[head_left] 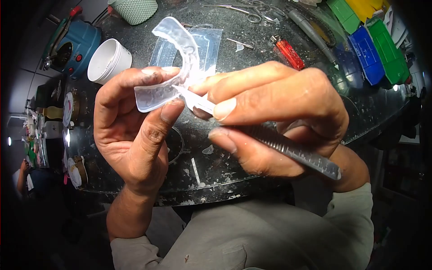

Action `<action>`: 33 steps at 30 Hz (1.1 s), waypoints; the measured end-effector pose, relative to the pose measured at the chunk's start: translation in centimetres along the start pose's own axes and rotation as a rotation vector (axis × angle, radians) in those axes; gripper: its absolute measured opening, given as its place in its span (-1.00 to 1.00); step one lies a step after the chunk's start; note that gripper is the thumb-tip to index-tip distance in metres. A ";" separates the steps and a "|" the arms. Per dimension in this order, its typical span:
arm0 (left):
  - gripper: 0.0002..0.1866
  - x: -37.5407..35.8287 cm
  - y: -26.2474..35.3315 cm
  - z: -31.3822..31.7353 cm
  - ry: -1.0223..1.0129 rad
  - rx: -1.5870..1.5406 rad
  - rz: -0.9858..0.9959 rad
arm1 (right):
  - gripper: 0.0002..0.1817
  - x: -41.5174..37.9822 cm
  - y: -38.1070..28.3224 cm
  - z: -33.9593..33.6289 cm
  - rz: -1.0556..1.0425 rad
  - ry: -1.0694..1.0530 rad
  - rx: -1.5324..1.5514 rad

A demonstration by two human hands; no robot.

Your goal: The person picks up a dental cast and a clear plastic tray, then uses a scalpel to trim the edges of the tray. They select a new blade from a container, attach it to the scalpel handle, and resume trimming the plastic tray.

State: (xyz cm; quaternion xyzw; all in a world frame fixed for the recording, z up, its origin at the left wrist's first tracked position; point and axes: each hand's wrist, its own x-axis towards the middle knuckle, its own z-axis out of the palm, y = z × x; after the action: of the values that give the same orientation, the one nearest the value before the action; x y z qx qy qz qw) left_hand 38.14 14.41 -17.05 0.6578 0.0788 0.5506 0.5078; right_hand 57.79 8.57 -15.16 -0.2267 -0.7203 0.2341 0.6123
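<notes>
My left hand [141, 139] pinches a clear U-shaped dental tray [183, 42] between thumb and fingers, above the dark worktop. One arm of the tray points up and away, the other toward the left. My right hand [288, 101] grips a scalpel [306, 157] with a ridged, ruler-marked metal handle. Its pale blade reaches left, and the tip overlaps the inner curve of the tray near my left thumb. Beneath and behind the tray lies a clear plastic sheet [211, 42].
A red lighter [289, 54], scissors [243, 10] and a grey handpiece [310, 29] lie at the back of the worktop [216, 168]. White cup [108, 60] and blue machine [83, 45] stand left; blue bin [366, 54] and green bin [389, 54] right.
</notes>
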 end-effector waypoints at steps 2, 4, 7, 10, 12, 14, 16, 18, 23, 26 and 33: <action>-0.57 0.1 0.0 0.0 -0.002 0.019 0.023 | -0.62 -0.1 0.1 0.0 0.032 0.013 0.005; -0.58 0.2 0.0 0.0 -0.005 0.038 0.044 | -0.59 -0.2 0.6 0.1 -0.017 0.011 -0.008; -0.59 0.2 0.0 0.1 -0.004 0.076 0.104 | -0.74 -0.1 0.1 1.5 0.052 0.241 0.058; -0.58 0.2 0.1 0.3 0.015 0.171 0.151 | -0.74 -0.1 -0.1 1.4 0.049 0.192 0.017; -0.59 0.2 0.2 0.4 0.009 0.205 0.156 | -0.74 -0.2 0.2 1.6 0.037 0.205 0.008; -0.59 0.2 0.1 0.4 0.007 0.209 0.168 | -0.74 -0.2 0.3 1.7 0.025 0.218 -0.003; -0.60 0.2 0.1 0.5 0.004 0.212 0.179 | -0.74 -0.2 0.2 1.7 0.037 0.213 0.002; -0.60 0.2 0.2 0.4 0.001 0.221 0.173 | -0.75 -0.3 0.5 1.8 0.016 0.217 0.003; -0.60 0.1 0.2 0.5 0.004 0.229 0.170 | -0.75 -0.3 0.4 2.0 0.003 0.229 -0.005; -0.60 0.1 0.2 0.5 0.008 0.227 0.166 | -0.75 -0.3 0.0 1.8 0.053 0.207 -0.014; -0.59 0.1 0.1 0.5 0.001 0.207 0.170 | -0.77 -0.3 0.2 1.6 0.043 0.212 0.062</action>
State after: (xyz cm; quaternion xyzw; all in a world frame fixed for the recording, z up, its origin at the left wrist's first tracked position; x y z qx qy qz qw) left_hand 38.51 14.08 -16.84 0.7108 0.0791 0.5808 0.3889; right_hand 56.26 8.49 -15.71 -0.2465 -0.6388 0.2443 0.6866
